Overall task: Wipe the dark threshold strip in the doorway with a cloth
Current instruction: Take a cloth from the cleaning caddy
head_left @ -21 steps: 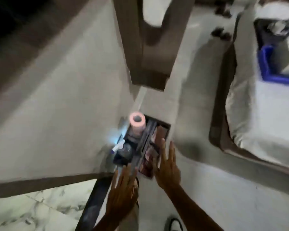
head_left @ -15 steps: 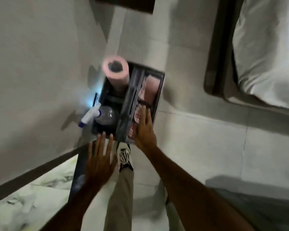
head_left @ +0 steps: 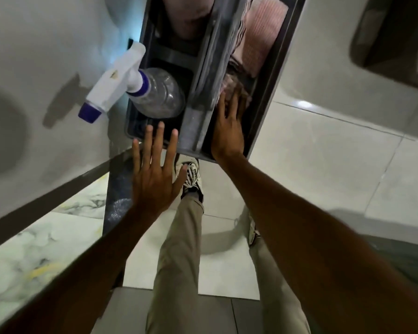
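A person is standing over the dark strip (head_left: pixel 115 201), not yet wiped, at the doorway by the left foot. The left hand (head_left: pixel 155 179) is hovering, spread and empty. The right hand (head_left: pixel 228 131) is reaching into a caddy (head_left: pixel 263 112) toward pink cloths (head_left: pixel 258 44), fingers loose, nothing gripped. A spray bottle (head_left: pixel 155 92) is sitting in the left compartment.

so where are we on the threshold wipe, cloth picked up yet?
Done: nothing on the threshold strip; no cloth on it. In hand: the right hand reaches into the caddy compartment holding the pink cloths, fingers on them, grip unclear. The left hand hovers open and empty. Left: lift a cloth out, wipe the strip.
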The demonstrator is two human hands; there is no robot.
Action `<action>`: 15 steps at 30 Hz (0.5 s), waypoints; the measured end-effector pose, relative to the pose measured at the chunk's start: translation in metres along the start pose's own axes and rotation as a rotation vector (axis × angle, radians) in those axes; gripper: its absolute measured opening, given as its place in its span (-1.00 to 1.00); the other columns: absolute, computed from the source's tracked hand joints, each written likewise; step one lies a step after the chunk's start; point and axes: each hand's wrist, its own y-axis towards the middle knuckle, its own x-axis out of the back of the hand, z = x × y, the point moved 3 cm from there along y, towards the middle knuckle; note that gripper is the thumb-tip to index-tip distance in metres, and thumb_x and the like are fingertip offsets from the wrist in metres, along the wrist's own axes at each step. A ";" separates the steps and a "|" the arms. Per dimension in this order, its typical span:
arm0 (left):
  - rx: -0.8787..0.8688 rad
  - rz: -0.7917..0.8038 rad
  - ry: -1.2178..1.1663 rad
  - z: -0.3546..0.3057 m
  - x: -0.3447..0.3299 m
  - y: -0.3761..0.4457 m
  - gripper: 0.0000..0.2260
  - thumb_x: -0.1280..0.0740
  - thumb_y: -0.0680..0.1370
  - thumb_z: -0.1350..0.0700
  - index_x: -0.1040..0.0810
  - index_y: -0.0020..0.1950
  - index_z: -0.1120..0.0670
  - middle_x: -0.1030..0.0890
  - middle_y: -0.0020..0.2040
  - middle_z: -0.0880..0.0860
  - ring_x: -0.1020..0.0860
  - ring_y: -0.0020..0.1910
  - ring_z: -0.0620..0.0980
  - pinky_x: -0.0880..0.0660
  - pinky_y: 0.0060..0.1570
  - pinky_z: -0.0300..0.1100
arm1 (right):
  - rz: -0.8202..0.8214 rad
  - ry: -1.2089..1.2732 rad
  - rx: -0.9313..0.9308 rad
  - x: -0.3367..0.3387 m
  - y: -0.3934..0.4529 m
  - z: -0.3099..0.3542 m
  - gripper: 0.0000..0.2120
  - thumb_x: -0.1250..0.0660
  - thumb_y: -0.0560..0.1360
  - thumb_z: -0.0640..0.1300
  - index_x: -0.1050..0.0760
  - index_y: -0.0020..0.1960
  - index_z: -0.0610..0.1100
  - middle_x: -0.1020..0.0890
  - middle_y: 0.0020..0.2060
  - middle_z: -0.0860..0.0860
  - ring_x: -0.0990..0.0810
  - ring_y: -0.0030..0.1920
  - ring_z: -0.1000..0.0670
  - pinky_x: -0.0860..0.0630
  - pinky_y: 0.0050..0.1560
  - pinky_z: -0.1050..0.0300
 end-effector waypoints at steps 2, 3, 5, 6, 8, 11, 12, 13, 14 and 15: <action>0.025 -0.020 -0.010 -0.002 -0.004 0.001 -0.32 -0.08 0.77 -0.24 -0.06 0.80 0.08 -0.12 0.78 0.26 -0.05 0.78 0.27 0.03 0.74 0.30 | -0.054 0.006 0.008 0.006 0.000 -0.001 -0.14 -0.39 0.65 -0.39 -0.02 0.78 -0.09 0.08 0.78 -0.19 -0.40 0.64 -0.27 -0.60 0.49 -0.14; 0.038 -0.026 -0.018 -0.004 -0.003 0.001 -0.32 -0.07 0.76 -0.24 -0.06 0.80 0.07 -0.11 0.79 0.25 -0.03 0.78 0.26 0.05 0.74 0.28 | -0.066 0.008 0.012 0.010 -0.002 -0.001 -0.19 -0.39 0.66 -0.36 -0.08 0.77 -0.09 0.02 0.78 -0.19 -0.41 0.63 -0.28 -0.58 0.51 -0.17; 0.070 -0.023 -0.035 -0.008 0.000 0.001 -0.31 -0.06 0.76 -0.26 -0.03 0.80 0.05 -0.06 0.80 0.23 0.01 0.79 0.23 0.10 0.75 0.25 | -0.096 0.080 0.040 0.020 -0.009 0.000 -0.31 -0.39 0.66 -0.29 -0.22 0.72 -0.12 -0.15 0.76 -0.19 -0.44 0.60 -0.30 -0.54 0.51 -0.24; 0.085 -0.011 -0.043 -0.010 0.002 0.002 -0.31 -0.06 0.76 -0.26 -0.02 0.81 0.04 -0.04 0.81 0.22 0.02 0.80 0.21 0.12 0.75 0.24 | -0.129 0.142 0.062 0.024 -0.015 0.001 -0.36 -0.38 0.66 -0.27 -0.29 0.69 -0.14 -0.23 0.73 -0.19 -0.43 0.61 -0.31 -0.52 0.53 -0.25; 0.122 -0.007 -0.052 -0.015 0.012 -0.004 -0.31 -0.06 0.75 -0.26 -0.02 0.81 0.03 -0.03 0.81 0.21 0.01 0.80 0.21 0.13 0.74 0.24 | -0.146 0.231 0.082 0.035 -0.034 0.003 -0.41 -0.35 0.69 -0.26 -0.31 0.68 -0.17 -0.30 0.71 -0.17 -0.38 0.65 -0.27 -0.42 0.64 -0.26; 0.189 -0.028 -0.103 -0.031 0.034 -0.028 -0.32 -0.09 0.75 -0.23 -0.06 0.80 0.04 -0.05 0.80 0.22 -0.02 0.79 0.22 0.06 0.74 0.30 | -0.064 0.407 0.073 0.051 -0.077 0.000 -0.46 -0.25 0.76 -0.21 -0.26 0.71 -0.16 -0.32 0.70 -0.14 -0.37 0.67 -0.21 -0.37 0.70 -0.28; 0.227 -0.038 -0.115 -0.037 0.043 -0.044 -0.33 -0.10 0.75 -0.22 -0.07 0.80 0.04 -0.06 0.80 0.22 -0.02 0.79 0.22 0.03 0.75 0.31 | -0.053 0.472 0.080 0.055 -0.094 -0.003 -0.49 -0.22 0.78 -0.18 -0.28 0.71 -0.15 -0.36 0.68 -0.15 -0.40 0.65 -0.20 -0.38 0.69 -0.26; 0.269 -0.048 -0.120 -0.044 0.053 -0.062 -0.34 -0.10 0.75 -0.20 -0.07 0.80 0.05 -0.08 0.80 0.22 -0.03 0.79 0.22 0.00 0.74 0.33 | -0.057 0.518 0.097 0.064 -0.114 -0.003 -0.51 -0.21 0.78 -0.17 -0.31 0.69 -0.15 -0.42 0.65 -0.14 -0.44 0.63 -0.18 -0.40 0.69 -0.22; 0.315 -0.058 -0.120 -0.051 0.064 -0.082 -0.35 -0.11 0.76 -0.19 -0.08 0.80 0.06 -0.09 0.79 0.23 -0.05 0.79 0.22 -0.02 0.74 0.33 | -0.095 0.516 0.147 0.072 -0.133 -0.004 -0.53 -0.22 0.78 -0.19 -0.34 0.67 -0.16 -0.48 0.60 -0.13 -0.49 0.60 -0.12 -0.45 0.66 -0.14; 0.361 -0.067 -0.120 -0.060 0.074 -0.103 -0.36 -0.11 0.77 -0.18 -0.10 0.79 0.07 -0.11 0.79 0.23 -0.07 0.78 0.23 -0.04 0.74 0.32 | -0.102 0.520 0.196 0.081 -0.157 -0.003 -0.56 -0.23 0.78 -0.21 -0.38 0.65 -0.17 -0.56 0.53 -0.08 -0.55 0.54 -0.01 -0.54 0.58 0.01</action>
